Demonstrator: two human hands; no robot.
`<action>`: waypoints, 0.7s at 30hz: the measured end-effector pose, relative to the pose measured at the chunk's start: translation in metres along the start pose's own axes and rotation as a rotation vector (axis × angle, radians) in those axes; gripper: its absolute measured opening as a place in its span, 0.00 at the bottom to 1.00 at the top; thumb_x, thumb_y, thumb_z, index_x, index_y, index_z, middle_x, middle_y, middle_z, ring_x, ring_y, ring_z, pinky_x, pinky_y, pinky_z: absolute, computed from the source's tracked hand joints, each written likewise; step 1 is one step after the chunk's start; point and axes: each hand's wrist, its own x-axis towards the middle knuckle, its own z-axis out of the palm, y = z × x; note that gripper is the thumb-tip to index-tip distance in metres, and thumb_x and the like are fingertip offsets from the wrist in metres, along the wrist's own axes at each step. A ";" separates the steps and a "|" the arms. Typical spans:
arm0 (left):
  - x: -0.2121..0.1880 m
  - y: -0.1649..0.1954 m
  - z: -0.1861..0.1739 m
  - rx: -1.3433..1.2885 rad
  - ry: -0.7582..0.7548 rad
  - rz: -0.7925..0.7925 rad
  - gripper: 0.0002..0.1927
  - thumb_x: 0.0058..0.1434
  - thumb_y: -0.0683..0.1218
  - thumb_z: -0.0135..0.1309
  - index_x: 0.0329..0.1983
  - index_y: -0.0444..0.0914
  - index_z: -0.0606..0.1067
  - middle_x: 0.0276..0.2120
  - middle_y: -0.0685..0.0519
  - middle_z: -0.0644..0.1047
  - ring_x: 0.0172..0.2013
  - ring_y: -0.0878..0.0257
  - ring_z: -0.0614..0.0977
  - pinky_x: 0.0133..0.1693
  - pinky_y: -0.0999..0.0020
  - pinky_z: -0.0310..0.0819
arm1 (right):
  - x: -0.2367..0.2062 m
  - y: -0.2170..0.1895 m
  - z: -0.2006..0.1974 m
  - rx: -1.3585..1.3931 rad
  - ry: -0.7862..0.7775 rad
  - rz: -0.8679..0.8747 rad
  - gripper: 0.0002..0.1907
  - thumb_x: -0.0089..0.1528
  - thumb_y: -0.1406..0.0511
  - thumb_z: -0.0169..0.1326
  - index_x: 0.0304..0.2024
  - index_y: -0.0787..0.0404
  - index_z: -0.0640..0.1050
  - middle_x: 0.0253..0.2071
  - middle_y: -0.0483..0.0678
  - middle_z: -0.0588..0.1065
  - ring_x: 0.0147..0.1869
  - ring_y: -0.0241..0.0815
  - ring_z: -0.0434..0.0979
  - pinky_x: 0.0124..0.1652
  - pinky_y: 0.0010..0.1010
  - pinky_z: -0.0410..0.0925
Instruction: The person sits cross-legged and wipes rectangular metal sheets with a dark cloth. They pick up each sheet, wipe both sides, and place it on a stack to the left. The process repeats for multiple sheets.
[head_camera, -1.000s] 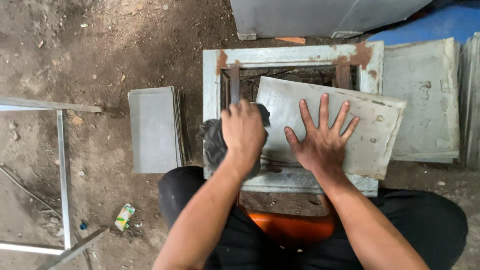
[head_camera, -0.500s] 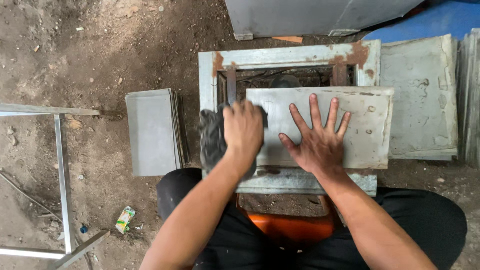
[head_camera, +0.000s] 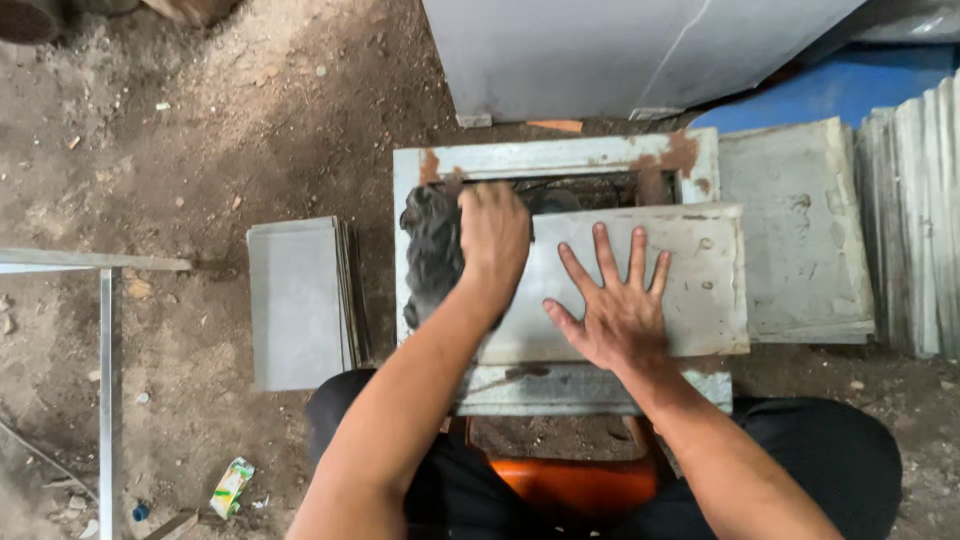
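Grey tile stack (head_camera: 300, 300) beside frame (head_camera: 560, 158)

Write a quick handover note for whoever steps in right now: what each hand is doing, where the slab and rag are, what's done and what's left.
Left hand: pressing a dark rag on the left end of the grey slab.
Right hand: flat, fingers spread, holding the slab down.
The slab lies level across a rusty metal frame.
Done: a stack of clean-looking slabs sits on the ground to the left.
Left: the slab's right half looks spotted; dusty slabs wait on the right.
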 end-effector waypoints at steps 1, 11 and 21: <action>-0.014 0.007 -0.003 -0.040 -0.009 0.049 0.13 0.63 0.48 0.50 0.45 0.41 0.80 0.42 0.50 0.77 0.46 0.54 0.77 0.44 0.55 0.67 | 0.000 0.000 -0.001 -0.013 0.000 -0.012 0.42 0.62 0.31 0.29 0.73 0.35 0.58 0.78 0.51 0.44 0.78 0.73 0.34 0.66 0.75 0.34; -0.038 0.006 -0.007 -0.279 -0.166 0.168 0.11 0.63 0.46 0.49 0.44 0.43 0.81 0.43 0.51 0.80 0.48 0.54 0.80 0.47 0.54 0.68 | 0.005 -0.001 -0.006 -0.008 -0.005 -0.004 0.41 0.61 0.32 0.30 0.74 0.34 0.55 0.79 0.53 0.43 0.78 0.74 0.33 0.65 0.77 0.33; 0.020 -0.093 -0.035 -0.658 -0.255 -0.411 0.15 0.64 0.46 0.49 0.48 0.37 0.80 0.45 0.38 0.81 0.46 0.44 0.83 0.49 0.51 0.77 | -0.034 0.054 -0.019 0.096 -0.016 -0.652 0.42 0.56 0.26 0.33 0.69 0.26 0.56 0.78 0.44 0.44 0.78 0.66 0.34 0.67 0.72 0.31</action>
